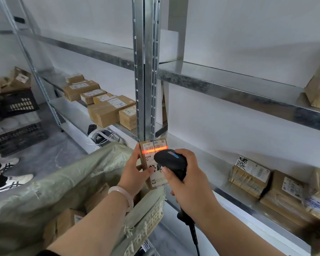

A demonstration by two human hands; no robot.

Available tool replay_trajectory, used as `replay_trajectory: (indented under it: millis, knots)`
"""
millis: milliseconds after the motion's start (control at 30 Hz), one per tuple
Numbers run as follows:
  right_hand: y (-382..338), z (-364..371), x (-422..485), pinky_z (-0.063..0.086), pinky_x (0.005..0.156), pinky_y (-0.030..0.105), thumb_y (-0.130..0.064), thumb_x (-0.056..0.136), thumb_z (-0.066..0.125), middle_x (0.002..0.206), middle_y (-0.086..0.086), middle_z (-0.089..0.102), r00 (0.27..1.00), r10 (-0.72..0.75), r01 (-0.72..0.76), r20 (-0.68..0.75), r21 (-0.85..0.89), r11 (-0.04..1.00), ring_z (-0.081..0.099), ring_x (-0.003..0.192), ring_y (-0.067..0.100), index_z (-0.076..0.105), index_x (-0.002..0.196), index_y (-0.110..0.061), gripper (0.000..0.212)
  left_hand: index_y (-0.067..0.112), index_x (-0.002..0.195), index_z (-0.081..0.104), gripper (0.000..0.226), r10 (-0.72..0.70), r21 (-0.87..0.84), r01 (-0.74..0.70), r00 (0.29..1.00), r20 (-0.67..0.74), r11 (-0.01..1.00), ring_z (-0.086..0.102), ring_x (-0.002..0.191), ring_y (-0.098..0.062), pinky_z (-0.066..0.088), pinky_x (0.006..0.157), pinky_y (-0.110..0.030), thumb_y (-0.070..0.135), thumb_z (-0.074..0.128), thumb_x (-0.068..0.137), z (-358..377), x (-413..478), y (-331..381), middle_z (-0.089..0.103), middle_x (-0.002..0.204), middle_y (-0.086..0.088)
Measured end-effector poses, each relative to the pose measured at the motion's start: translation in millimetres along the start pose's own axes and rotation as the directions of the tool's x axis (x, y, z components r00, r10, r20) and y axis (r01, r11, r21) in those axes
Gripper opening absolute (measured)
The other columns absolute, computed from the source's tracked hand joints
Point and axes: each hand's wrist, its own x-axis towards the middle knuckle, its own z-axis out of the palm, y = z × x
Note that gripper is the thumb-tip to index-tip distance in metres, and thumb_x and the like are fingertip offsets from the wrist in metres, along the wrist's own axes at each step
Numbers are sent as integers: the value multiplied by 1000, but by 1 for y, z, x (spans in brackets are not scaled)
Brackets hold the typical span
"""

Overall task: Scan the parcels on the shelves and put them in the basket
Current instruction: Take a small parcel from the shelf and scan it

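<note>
**Scan in hand, basket waiting below**

The steel shelving upright [144, 71] is the landmark. Below and left of it gapes the sack-lined basket [151, 215], parcels already inside; its rim lies just under the held parcel, a short clear drop. Right of the upright, more shelf parcels [249, 178] wait, well apart. At the upright's foot, the left hand [135, 174] has its fingers clamped on the small parcel [153, 163]; the right hand [188, 180] is wrapped round the barcode scanner [171, 161]. Best to hold the label flat, with the red line [153, 150] spanning every bar.
</note>
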Motion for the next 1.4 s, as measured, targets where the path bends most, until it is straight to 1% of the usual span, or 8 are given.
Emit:
replay_trajectory:
  millis: [267,567,633,733,833,933,1167,1400]
  knots:
    - [-6,19,-4,58,73,26,-51,86,63,103,-21,63,999,2,0,36,-36,999,67,80,4,34,122,-54,46,40,153,22,87,-50,80,54,997,-52,995,61,111,-15,58,88,-34,0,66,90,-24,-8,-12,51,112,30]
    - [9,24,-24,57,76,24,-46,86,67,100,-29,60,997,69,-68,39,-25,997,67,84,2,33,113,-66,47,38,156,14,91,-256,196,336,903,-344,921,61,112,-33,57,82,-44,11,70,89,-72,-5,-41,56,134,-11]
    - [14,21,-28,56,76,23,-45,87,67,102,-25,61,995,95,-95,9,-39,995,66,84,2,34,115,-64,47,30,157,17,85,-311,44,352,874,-374,935,55,118,-35,49,94,-49,12,65,91,-77,-2,-42,49,142,-13]
    - [27,15,-36,57,77,26,-43,87,67,107,-18,62,986,158,-160,-53,-32,987,67,86,6,37,124,-51,48,34,157,9,87,-313,253,383,909,-276,888,52,119,-31,48,95,-44,22,66,91,-66,1,-43,40,151,-14]
    - [42,2,-49,55,72,18,-39,88,68,107,-19,62,965,223,-225,-140,4,974,67,86,5,34,117,-61,50,39,154,17,79,-268,358,293,956,-119,886,55,108,-24,53,80,-38,28,65,92,-30,1,-47,43,147,-9]
    - [56,-18,-63,55,65,21,-37,88,69,106,-16,63,917,315,-305,-244,76,949,67,85,6,30,108,-71,55,24,150,35,59,-214,416,160,973,86,895,51,125,-28,42,103,-39,26,59,97,27,-2,-39,44,149,-6]
    - [76,-94,-89,57,82,35,-30,88,69,117,-18,61,818,360,-330,-448,147,933,65,97,10,33,108,-71,58,29,145,44,49,-155,252,64,921,358,965,50,124,-18,41,104,-33,26,59,98,155,-33,3,49,143,-1]
    - [90,-196,-104,43,59,3,-26,88,71,107,-29,57,766,323,-313,-555,116,943,60,87,-4,35,112,-62,56,28,146,43,52,-39,240,-85,882,469,967,52,122,-18,34,91,-24,28,57,97,265,-35,52,52,141,-1]
